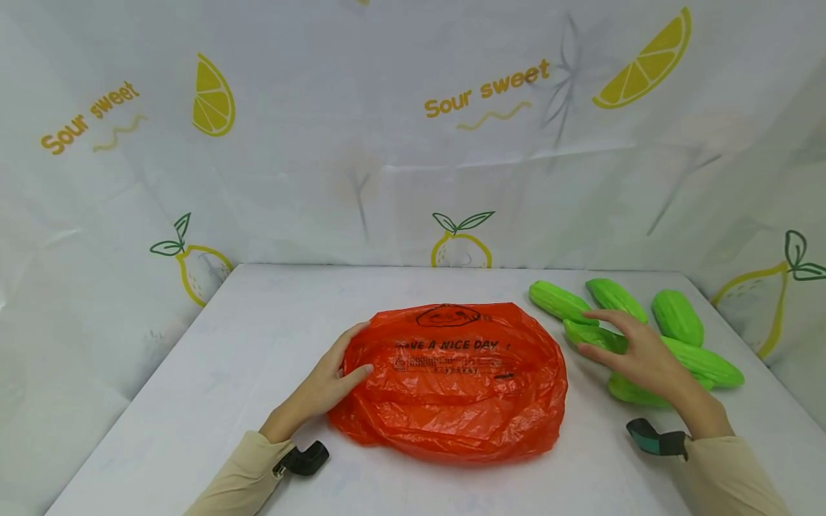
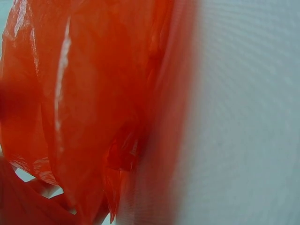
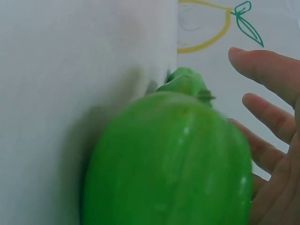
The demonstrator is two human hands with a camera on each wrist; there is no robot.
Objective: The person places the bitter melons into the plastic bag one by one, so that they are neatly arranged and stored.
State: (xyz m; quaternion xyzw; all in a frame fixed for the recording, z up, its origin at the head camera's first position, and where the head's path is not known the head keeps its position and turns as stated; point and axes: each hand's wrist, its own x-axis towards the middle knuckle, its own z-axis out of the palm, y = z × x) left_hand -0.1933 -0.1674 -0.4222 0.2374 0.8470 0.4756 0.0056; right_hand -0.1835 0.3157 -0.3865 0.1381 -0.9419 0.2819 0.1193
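A red plastic bag (image 1: 452, 401) with black print lies puffed up at the middle of the table. At its left side my left hand (image 1: 332, 376) holds it, thumb on the front face and fingers partly hidden by the film. In the left wrist view red film (image 2: 93, 93) fills the left half. My right hand (image 1: 645, 358) hovers with thumb and fingers spread over a green ridged gourd (image 1: 576, 332), which it does not grip. In the right wrist view a large green gourd (image 3: 173, 159) stands in front of the spread fingers (image 3: 269, 70).
Around the right hand lie several more green gourds, among them one at the back left (image 1: 560, 302), one at the back (image 1: 616, 299) and one at the right (image 1: 677, 317). A white cloth wall (image 1: 323, 193) with lemon prints rises behind the white table (image 1: 213, 373).
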